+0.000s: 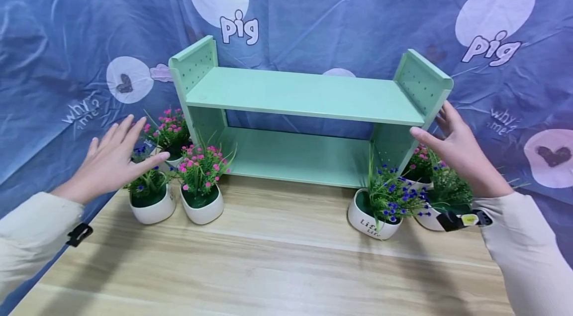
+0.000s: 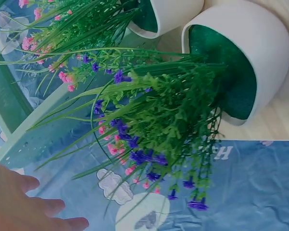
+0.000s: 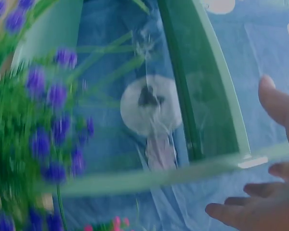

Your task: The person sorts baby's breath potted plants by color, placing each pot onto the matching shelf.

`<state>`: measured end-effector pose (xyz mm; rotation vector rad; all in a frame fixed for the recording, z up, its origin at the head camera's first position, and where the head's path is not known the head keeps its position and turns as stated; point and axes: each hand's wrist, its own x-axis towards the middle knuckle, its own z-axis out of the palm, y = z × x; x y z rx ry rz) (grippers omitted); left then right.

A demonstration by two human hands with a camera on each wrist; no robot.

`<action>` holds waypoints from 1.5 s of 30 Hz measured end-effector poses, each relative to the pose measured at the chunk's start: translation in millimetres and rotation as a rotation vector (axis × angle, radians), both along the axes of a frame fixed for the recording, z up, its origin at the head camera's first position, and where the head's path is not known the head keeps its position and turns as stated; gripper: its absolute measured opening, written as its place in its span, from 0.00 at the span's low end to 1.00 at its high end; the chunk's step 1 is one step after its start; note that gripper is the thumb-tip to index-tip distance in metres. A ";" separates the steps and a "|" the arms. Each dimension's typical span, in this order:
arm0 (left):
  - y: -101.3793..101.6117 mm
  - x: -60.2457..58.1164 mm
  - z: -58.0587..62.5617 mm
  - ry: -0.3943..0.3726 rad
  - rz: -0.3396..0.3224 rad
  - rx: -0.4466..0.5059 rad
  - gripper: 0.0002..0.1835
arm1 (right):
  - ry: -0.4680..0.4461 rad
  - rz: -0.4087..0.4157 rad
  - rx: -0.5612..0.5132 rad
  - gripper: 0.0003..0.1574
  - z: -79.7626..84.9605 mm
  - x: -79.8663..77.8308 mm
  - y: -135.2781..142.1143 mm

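A pale green two-tier shelf [image 1: 295,94] stands on the wooden table against the cloth. My left hand [image 1: 114,157] hovers with spread fingers by the left potted plants, apart from the shelf. Nearest to it in the head view is a blue-flowered plant in a white pot [image 1: 154,206]; its flowers [image 2: 149,159] fill the left wrist view. My right hand [image 1: 461,149] is beside the shelf's right side panel [image 1: 423,82], thumb and fingers apart, holding nothing. Whether its fingertips touch the panel cannot be told. The right wrist view is blurred and shows this hand [image 3: 269,202] near the panel.
A pink-flowered plant in a white pot [image 1: 203,209] stands at the shelf's left front, another pink-flowered plant [image 1: 172,132] behind it. At the right front is a blue-flowered plant in a lettered pot [image 1: 373,221]. More potted plants [image 1: 449,189] stand under my right hand. Blue printed cloth [image 1: 313,17] hangs behind.
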<state>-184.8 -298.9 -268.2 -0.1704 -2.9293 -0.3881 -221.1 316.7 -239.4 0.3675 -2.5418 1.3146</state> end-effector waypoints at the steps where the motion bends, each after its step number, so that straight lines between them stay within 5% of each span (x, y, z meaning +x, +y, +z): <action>1: -0.8 1.8 -0.8 0.005 0.001 0.008 0.53 | 0.019 -0.010 -0.026 0.50 -0.8 -1.0 -4.1; 8: -4.7 13.5 -6.6 0.042 0.011 0.078 0.52 | 0.101 -0.088 -0.186 0.48 -8.5 -9.6 -22.4; 20: -17.3 33.7 -25.3 0.082 0.048 0.262 0.53 | 0.173 -0.225 -0.190 0.46 -15.8 -14.8 -32.2; 26: -24.8 43.1 -51.4 0.131 0.077 0.364 0.56 | 0.190 -0.281 -0.179 0.45 -18.4 -14.8 -34.1; 34: -27.2 57.0 -95.5 0.174 0.195 0.508 0.61 | 0.182 -0.301 -0.180 0.45 -17.5 -14.5 -35.9; 45: -18.1 61.4 -135.1 0.086 0.328 0.621 0.62 | 0.158 -0.323 -0.172 0.46 -17.0 -15.0 -37.4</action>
